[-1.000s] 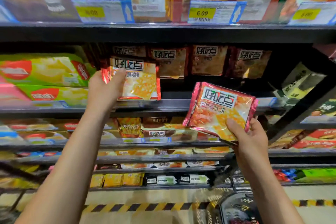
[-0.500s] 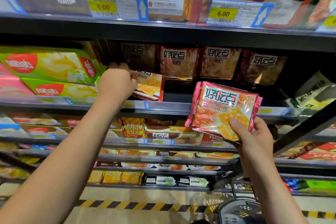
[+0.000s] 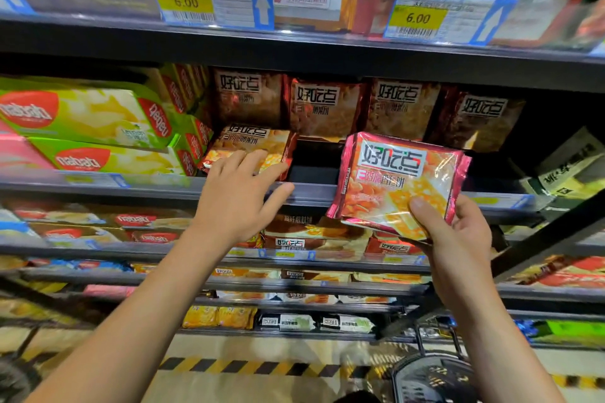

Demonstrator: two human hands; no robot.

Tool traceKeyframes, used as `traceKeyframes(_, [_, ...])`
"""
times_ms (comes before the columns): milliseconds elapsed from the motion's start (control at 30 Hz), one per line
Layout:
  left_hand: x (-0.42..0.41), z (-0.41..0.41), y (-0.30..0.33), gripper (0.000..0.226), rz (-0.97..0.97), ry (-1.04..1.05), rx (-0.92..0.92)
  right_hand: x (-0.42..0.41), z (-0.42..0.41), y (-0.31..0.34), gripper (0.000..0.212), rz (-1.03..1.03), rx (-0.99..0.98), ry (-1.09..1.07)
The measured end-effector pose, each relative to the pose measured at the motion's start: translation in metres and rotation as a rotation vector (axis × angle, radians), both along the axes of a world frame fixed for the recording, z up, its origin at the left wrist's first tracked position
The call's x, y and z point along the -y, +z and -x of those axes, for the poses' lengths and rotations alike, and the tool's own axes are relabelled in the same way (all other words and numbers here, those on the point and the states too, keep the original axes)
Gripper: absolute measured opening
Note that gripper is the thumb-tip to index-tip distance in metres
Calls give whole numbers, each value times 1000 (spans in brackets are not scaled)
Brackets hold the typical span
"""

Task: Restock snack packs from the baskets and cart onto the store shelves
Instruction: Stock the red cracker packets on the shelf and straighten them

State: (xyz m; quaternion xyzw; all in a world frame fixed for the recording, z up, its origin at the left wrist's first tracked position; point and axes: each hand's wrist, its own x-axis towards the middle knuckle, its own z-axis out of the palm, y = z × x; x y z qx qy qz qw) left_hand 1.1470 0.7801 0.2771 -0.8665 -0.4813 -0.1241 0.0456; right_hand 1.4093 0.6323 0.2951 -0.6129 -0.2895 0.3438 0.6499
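Pressing orange snack pack (image 3: 250,149) flat on shelf (image 3: 314,194) with left hand (image 3: 236,196) fingers spread loose, right hand (image 3: 458,239) gripping pink snack pack (image 3: 397,181) just off shelf edge, ideally seating orange one fully back, then sliding pink alongside label-forward.

- Shop aisle, stacked dark shelves (image 3: 294,52) far and near.
- Yellow price tags (image 3: 209,0) reading 6.00 clipped along shelf edge.
- Rows of snack packs (image 3: 327,108) facing outward, identical.
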Motion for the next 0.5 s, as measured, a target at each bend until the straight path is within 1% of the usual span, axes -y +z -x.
traceKeyframes(167, [4,7,-2,56,-23,58,66,-13,11,9,31,3,52,-9])
traceKeyframes(300, [9,5,-10,56,-36,85,76,-27,20,20,34,13,105,25])
traceKeyframes(500, [10,4,-21,54,-60,104,75,-50,31,35,33,1,255,28])
